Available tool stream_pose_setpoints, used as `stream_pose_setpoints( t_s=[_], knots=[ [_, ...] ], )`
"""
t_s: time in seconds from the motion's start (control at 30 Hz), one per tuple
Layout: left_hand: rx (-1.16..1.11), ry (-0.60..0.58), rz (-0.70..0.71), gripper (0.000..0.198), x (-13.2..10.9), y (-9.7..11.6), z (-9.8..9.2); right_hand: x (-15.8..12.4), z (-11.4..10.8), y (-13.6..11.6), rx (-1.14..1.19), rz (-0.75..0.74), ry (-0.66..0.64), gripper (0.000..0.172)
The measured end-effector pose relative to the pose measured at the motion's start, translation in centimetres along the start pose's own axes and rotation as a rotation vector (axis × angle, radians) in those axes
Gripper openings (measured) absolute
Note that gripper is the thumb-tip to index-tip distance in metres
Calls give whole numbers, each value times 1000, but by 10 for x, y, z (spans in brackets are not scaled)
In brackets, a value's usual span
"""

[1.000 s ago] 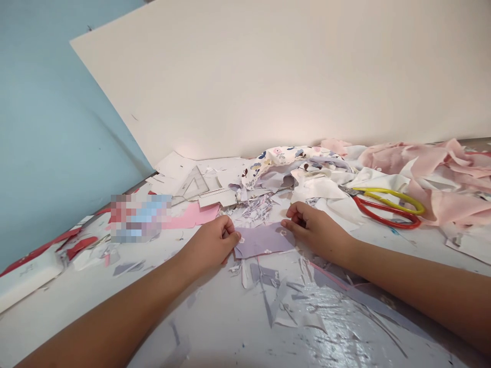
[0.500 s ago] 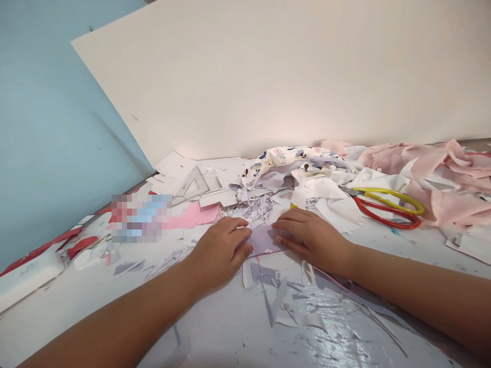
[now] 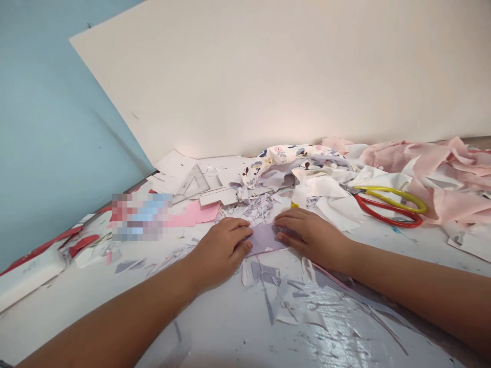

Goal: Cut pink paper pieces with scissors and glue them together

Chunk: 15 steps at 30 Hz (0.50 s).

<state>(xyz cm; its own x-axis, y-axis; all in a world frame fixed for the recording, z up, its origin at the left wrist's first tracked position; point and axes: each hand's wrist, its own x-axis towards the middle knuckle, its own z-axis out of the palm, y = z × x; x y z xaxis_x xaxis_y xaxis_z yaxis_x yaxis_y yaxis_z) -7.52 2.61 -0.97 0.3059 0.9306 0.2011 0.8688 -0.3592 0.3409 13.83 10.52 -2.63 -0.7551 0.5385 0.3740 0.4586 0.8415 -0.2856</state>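
A small lilac piece with tiny white flowers [image 3: 264, 239], paper or cloth, lies on the table between my hands. My left hand [image 3: 224, 248] rests on its left side, fingers bent a little and apart from the thumb. From the right, my right hand [image 3: 312, 237] presses its fingertips on the other end, the fingers likewise spaced from the thumb. Both palms hide the ends of the piece. Just behind it sits a heap of thin lilac shreds [image 3: 259, 204]. Lilac and white offcuts [image 3: 284, 299] lie in front.
Scissors with one red and one yellow handle [image 3: 389, 204] lie to the right on white cloth scraps. Behind are floral cloth [image 3: 284, 153] and pink cloth [image 3: 433, 158]. A clear set square [image 3: 195, 181] and pink paper [image 3: 192, 214] lie left. A white board [image 3: 268, 71] stands behind.
Hands and lilac piece stay almost in place. The right fingers have shifted very slightly, showing a little more of the piece. The view has moved a touch.
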Motion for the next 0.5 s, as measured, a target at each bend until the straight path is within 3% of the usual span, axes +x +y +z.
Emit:
stream_pose_setpoints(
  t_s=[0.17, 0.3, 0.5],
  knots=[
    [-165, 112, -194, 35, 3, 0, -8, -3, -6, -5, -69, -128, 77, 24],
    [-232, 142, -256, 30, 4, -1, -6, 0, -9, -17, -98, -223, -19, 20],
    [-311, 191, -290, 27, 4, 0, -2, 10, -10, -30, -166, -248, -134, 17]
  ],
)
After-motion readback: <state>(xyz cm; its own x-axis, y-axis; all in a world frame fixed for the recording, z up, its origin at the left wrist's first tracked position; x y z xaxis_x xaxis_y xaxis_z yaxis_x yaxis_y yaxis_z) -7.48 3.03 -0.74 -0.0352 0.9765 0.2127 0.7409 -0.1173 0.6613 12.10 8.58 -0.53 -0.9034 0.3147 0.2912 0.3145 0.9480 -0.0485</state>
